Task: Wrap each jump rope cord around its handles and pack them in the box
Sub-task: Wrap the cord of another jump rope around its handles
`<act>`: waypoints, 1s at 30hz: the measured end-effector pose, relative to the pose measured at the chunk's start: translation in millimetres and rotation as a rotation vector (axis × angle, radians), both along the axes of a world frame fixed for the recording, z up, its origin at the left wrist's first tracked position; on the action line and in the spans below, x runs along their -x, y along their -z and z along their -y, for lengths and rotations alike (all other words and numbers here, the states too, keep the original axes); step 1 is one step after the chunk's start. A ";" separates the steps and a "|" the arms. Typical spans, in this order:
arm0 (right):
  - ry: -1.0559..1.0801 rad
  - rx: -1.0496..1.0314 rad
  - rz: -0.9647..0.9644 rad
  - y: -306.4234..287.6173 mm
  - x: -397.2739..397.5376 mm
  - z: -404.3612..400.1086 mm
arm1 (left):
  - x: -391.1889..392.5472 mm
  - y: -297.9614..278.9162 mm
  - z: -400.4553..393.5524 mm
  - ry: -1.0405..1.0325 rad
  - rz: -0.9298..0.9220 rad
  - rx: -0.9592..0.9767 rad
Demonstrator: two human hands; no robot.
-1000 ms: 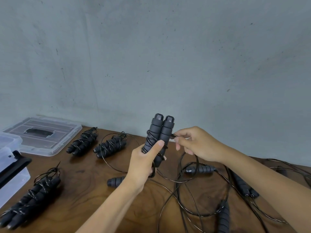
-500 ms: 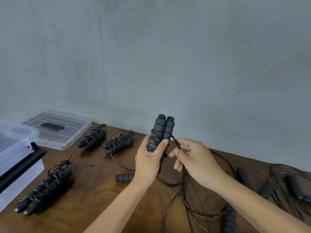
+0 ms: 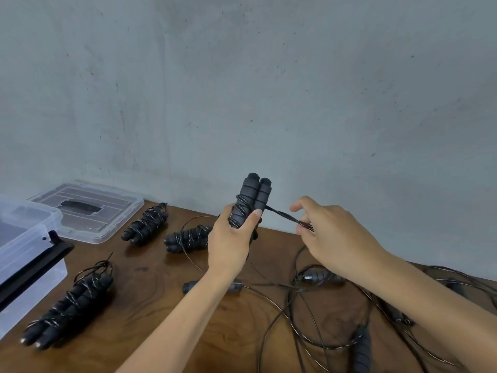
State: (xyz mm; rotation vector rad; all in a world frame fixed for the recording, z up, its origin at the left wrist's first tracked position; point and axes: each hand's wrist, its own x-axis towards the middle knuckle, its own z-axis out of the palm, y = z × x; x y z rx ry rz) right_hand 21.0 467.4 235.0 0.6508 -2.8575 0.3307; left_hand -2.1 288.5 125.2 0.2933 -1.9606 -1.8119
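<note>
The left hand (image 3: pixel 230 246) covers the lower half of the paired handles (image 3: pixel 251 200), so their bottom ends cannot be seen. The cord (image 3: pixel 285 218) runs toward 3 o'clock into the right hand (image 3: pixel 333 238) and vanishes behind its fingers; how it is pinched there is hidden. The box (image 3: pixel 27 254) at 9 o'clock is cut by the left edge, its inside not visible. A loose handle (image 3: pixel 191 286) on the table (image 3: pixel 150 286) is partly hidden under the left forearm. At 5 o'clock another handle (image 3: pixel 361 351) runs off the bottom edge, and the tangled cords (image 3: pixel 309 319) there cannot be traced singly.
</note>
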 end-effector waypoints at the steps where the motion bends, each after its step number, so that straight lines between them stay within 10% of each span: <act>1: 0.000 -0.052 -0.024 -4.8 -0.8 -0.3 | 0.9 -2.1 0.6 0.003 0.000 0.017; 17: -0.275 -0.579 -0.397 -76.0 31.1 -0.8 | 3.9 -48.5 10.1 0.434 0.143 0.561; 30: -0.327 0.109 0.100 -79.5 64.4 -19.7 | -23.1 -76.0 27.9 0.802 0.008 0.451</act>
